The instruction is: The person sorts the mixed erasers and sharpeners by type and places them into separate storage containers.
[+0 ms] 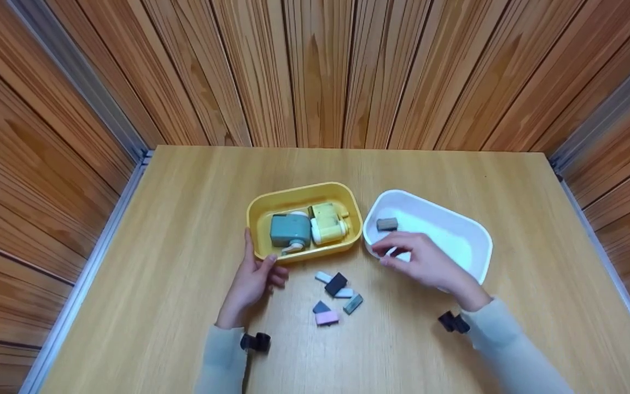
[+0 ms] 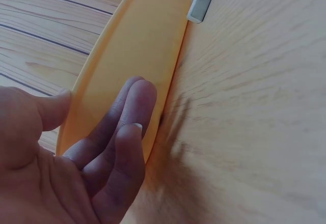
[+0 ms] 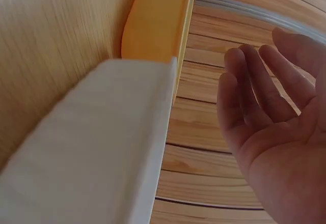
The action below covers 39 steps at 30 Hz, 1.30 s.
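Left of centre, my left hand (image 1: 255, 279) grasps the near-left corner of the yellow bin (image 1: 293, 198), holding a green toy (image 1: 290, 230) and a yellow toy (image 1: 327, 221). Loose blocks (image 1: 336, 284) lie lower centre. Right of centre, one grey-brown block (image 1: 386, 224) sits in the white bin (image 1: 454, 241); my right hand (image 1: 424, 261), released, hovers at its near-left edge.

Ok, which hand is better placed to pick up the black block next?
Probably the right hand: it's empty and near the black block, while the left hand holds the yellow bin.
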{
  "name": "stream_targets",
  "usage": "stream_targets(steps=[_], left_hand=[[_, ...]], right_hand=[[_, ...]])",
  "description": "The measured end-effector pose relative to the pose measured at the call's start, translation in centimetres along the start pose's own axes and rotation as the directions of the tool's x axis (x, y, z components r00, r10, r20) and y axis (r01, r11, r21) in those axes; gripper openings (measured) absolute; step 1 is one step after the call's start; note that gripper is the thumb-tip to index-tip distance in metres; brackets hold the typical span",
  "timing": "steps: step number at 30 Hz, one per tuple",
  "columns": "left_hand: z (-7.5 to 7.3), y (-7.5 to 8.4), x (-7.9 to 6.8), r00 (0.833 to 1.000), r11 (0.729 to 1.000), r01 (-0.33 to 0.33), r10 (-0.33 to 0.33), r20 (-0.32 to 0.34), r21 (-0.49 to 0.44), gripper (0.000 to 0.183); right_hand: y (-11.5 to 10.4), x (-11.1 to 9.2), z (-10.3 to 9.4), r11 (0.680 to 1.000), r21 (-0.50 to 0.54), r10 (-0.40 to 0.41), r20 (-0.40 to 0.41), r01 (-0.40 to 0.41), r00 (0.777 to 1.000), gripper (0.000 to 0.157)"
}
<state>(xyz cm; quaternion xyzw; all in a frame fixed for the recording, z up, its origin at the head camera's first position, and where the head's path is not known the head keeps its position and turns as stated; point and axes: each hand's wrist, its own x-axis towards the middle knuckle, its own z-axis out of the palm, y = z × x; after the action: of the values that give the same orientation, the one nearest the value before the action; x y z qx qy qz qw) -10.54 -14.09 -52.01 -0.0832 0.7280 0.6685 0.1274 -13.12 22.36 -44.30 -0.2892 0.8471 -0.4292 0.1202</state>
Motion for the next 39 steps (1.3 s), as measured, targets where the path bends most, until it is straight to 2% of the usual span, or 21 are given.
stream_targets(steps=[7,14,21,24,29,34,39], left_hand=[[0.1,-0.1,-0.1,1.0,1.0,0.025,-0.025,-0.004,0.002,0.082],[0.0,-0.1,-0.1,1.0,1.0,0.021,-0.021,0.002,-0.003,0.082],[0.0,0.0,-0.1,0.999,0.999,0.041,-0.041,-0.006,-0.009,0.081],[0.0,0.0,-0.1,0.999,0.999,0.042,-0.042,-0.005,-0.008,0.08],[0.0,0.0,-0.1,1.0,1.0,0.03,-0.03,-0.007,-0.007,0.081],[0.1,0.1,-0.1,1.0,1.0,0.027,-0.027,-0.003,-0.012,0.082],[0.1,0.1,-0.1,0.999,0.999,0.034,-0.034,-0.004,-0.011,0.082]], right_hand=[[-0.5,-0.4,2.6,1.0,0.015,-0.007,0.064,0.006,0.998,0.029],[-0.7,-0.4,4.2,0.998,0.056,-0.027,0.108,0.021,0.994,0.029],[-0.2,-0.1,6.0,0.994,0.106,-0.004,0.156,-0.013,0.988,0.03],[0.2,0.2,6.7,0.993,0.118,-0.022,0.164,0.003,0.986,0.03],[1.1,0.5,7.5,0.996,0.083,-0.039,0.157,0.027,0.987,0.03],[1.8,0.5,8.0,1.0,0.0,-0.024,0.163,0.024,0.986,0.032],[2.4,0.4,8.1,0.999,-0.032,0.022,0.196,-0.016,0.98,0.031]])
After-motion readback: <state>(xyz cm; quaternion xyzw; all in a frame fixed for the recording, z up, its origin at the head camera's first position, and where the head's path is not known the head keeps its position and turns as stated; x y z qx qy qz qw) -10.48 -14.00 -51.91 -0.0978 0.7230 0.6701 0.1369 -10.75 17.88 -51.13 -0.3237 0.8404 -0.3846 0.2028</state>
